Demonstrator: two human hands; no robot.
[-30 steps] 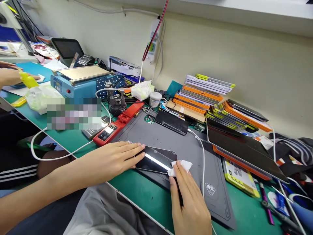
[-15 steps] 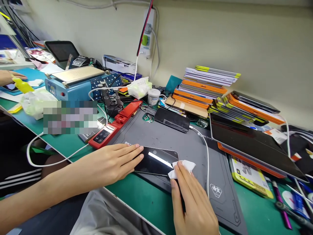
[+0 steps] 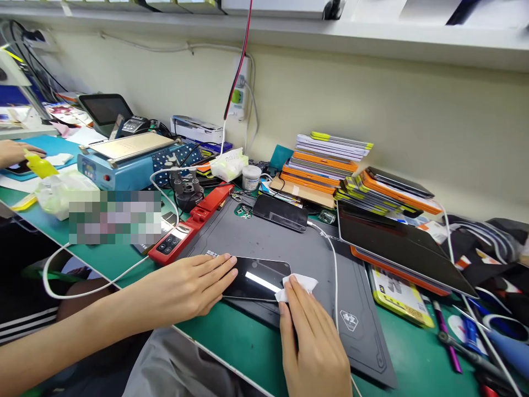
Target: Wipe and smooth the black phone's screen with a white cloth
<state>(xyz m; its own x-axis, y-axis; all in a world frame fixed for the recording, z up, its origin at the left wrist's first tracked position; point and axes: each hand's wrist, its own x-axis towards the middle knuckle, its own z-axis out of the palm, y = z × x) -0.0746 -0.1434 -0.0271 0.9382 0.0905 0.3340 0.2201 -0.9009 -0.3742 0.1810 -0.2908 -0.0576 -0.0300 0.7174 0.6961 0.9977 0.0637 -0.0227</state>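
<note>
A smartphone [image 3: 258,280] with a glossy dark screen lies face up near the front edge of a grey work mat [image 3: 285,251]. My left hand [image 3: 194,284] rests flat across the phone's left end, fingers stretched out. At the right end, the fingers of my right hand [image 3: 312,331] press a folded white wipe [image 3: 303,283] against the phone's corner. A bright streak of light reflects in the screen. Behind, a second dark phone [image 3: 280,213] lies on the mat with a white cable [image 3: 334,264] plugged into it.
A red device with buttons [image 3: 169,242] lies along the mat's left edge. Stacked thin boxes [image 3: 326,160] and a large dark tablet [image 3: 400,242] are at the right. A blue machine [image 3: 124,165] stands back left. Another person's hand [image 3: 16,151] shows at far left.
The view has tilted up, bringing a shelf into sight. Both hands keep nearly the same places on the phone, the right one still pressing the wipe at its right corner.
</note>
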